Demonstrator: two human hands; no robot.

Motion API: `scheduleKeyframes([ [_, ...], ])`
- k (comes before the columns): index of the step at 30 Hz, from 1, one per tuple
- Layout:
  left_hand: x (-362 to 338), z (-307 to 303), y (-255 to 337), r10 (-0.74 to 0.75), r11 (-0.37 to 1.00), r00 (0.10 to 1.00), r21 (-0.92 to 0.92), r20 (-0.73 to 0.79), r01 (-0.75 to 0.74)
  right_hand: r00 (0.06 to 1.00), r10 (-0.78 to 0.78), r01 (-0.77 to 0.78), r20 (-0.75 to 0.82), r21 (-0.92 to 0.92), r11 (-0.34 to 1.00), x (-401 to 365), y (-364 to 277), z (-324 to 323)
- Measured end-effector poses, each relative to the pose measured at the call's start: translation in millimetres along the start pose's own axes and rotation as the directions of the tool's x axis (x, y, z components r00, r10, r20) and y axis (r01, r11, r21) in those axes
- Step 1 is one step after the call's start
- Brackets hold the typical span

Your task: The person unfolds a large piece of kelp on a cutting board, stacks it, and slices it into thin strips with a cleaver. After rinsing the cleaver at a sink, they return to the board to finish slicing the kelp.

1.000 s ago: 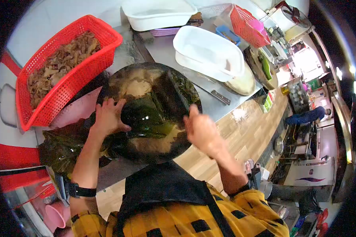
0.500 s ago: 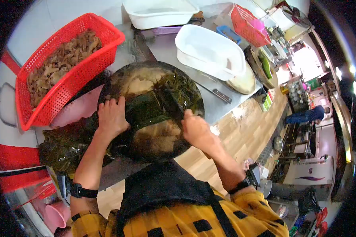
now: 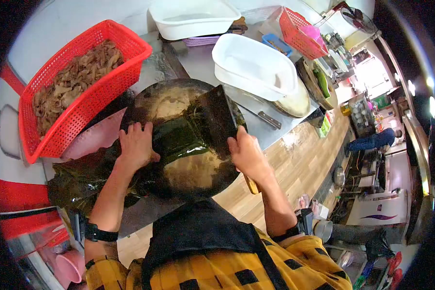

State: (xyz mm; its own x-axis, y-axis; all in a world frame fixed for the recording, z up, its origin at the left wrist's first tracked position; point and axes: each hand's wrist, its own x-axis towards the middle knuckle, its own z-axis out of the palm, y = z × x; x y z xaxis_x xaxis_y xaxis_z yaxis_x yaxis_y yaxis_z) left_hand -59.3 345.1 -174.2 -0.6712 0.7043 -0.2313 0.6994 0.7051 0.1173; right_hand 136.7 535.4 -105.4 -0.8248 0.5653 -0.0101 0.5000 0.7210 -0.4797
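Observation:
A round chopping board [image 3: 188, 171] lies in front of me, bearing a folded stack of dark green, wet sheets that look like kelp [image 3: 175, 137]. My left hand [image 3: 136, 145] rests on the left end of the stack, fingers spread and thumb apart. In my right hand [image 3: 249, 157] is a cleaver [image 3: 218, 118], gripped by its wooden handle. Its broad dark blade is tilted so that its face shows, at the right end of the stack. Shredded kelp lies behind the blade, mostly hidden by it. More dark sheets [image 3: 82, 181] hang at the left of the board.
A red perforated basket [image 3: 99, 104] of brown strips stands at the left. White tubs [image 3: 280, 87] [image 3: 193, 24] sit behind the board. A knife [image 3: 269, 119] lies on the metal table to the right. Farther right, a person [image 3: 377, 141] is bent over.
The cleaver has turned from nearly edge-on to showing its broad face, and my right hand has shifted slightly right. My left hand stays almost in place.

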Motion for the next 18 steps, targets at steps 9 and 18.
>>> scheduleKeyframes([
  [9, -13.6, 4.1, 79.7, 0.055, 0.995, 0.939, -0.064, -0.340, -0.081, 0.997, 0.069, -0.060, -0.036, 0.208, 0.976, -21.6, 32.4, 17.9],
  [18, -4.8, 14.3, 60.7, -0.046, 0.996, 0.966, 0.067, -0.256, 0.065, 0.977, 0.175, -0.200, 0.121, 0.243, 0.949, -26.7, 43.5, 11.4],
])
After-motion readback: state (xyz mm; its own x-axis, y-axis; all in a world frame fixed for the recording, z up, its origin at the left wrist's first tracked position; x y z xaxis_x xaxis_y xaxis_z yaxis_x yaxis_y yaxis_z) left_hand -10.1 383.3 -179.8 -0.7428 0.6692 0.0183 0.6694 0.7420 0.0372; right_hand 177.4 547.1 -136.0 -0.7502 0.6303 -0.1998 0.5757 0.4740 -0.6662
